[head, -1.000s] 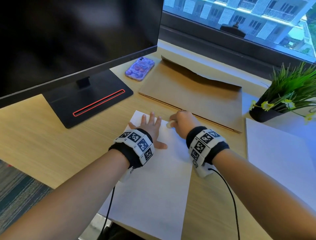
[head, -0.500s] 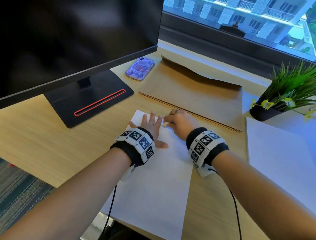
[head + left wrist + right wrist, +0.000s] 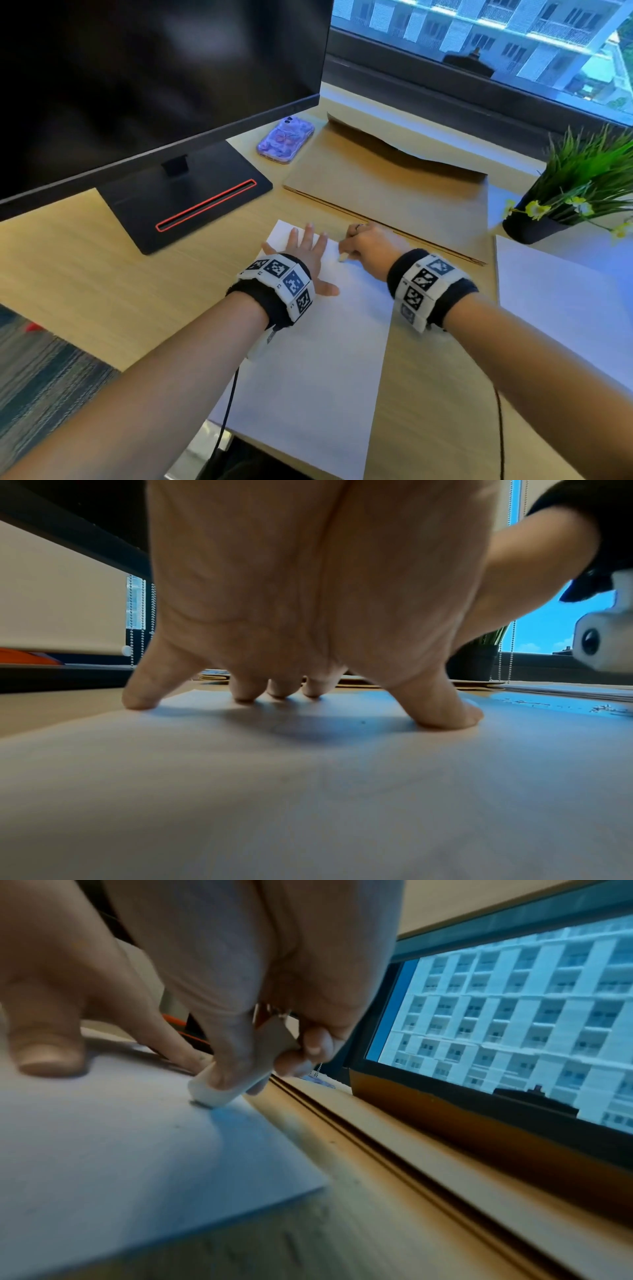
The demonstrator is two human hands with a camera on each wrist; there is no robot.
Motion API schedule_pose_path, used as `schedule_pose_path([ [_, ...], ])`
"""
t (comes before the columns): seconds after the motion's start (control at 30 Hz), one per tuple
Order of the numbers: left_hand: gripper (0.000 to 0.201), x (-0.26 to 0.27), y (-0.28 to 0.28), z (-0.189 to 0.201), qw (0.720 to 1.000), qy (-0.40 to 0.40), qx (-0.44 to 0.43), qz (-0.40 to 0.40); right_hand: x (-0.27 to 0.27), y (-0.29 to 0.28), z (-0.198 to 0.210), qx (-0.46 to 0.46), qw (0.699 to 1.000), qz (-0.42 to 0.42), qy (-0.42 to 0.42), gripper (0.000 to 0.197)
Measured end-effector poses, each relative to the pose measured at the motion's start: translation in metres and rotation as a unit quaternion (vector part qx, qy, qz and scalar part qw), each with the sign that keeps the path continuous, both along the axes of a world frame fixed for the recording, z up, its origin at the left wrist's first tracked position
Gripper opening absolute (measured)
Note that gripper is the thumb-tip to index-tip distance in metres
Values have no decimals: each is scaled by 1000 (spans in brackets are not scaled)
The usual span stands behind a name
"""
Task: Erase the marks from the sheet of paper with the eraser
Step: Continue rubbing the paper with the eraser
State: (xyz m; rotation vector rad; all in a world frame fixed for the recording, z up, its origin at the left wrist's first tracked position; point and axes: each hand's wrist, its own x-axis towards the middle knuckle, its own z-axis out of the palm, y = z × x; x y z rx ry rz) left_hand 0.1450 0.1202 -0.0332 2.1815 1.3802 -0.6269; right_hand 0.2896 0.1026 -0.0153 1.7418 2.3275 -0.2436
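Note:
A white sheet of paper [image 3: 318, 359] lies on the wooden desk [image 3: 85, 284]. My left hand [image 3: 306, 253] lies flat on the sheet's far left part with fingers spread, pressing it down; in the left wrist view its fingertips [image 3: 279, 693] touch the paper [image 3: 308, 791]. My right hand [image 3: 368, 248] pinches a small white eraser [image 3: 342, 257] and presses its tip onto the sheet near the far right edge. The right wrist view shows the eraser [image 3: 219, 1089] between thumb and fingers, touching the paper [image 3: 120, 1150]. No marks can be made out on the sheet.
A black monitor [image 3: 154, 85] on its stand [image 3: 191, 195] is at the far left. A purple phone [image 3: 286, 140] and a brown envelope [image 3: 394, 192] lie beyond the sheet. A potted plant [image 3: 579, 185] and more white paper [image 3: 565, 301] are at the right.
My right hand has slid the eraser slightly left and back toward me across the sheet's far edge. The left hand stays flat on the paper.

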Motion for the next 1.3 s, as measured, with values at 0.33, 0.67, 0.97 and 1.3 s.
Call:
schedule_pose_path([
  [0.33, 102, 1, 0, 0, 1000, 4, 3, 0, -16, -3, 7, 16, 1000, 10, -14, 24],
  [0.67, 104, 2, -1, -1, 1000, 5, -2, 0, -14, -6, 20, -25, 999, 4, -37, 24],
  [0.97, 104, 0, 0, -4, 1000, 8, -2, -2, 18, -29, 17, -99, 990, -100, 8, 23],
  [1.3, 117, -10, 22, -4, 999, 7, -23, -32, -20, -42, -8, -73, 322, -491, 806, 21],
])
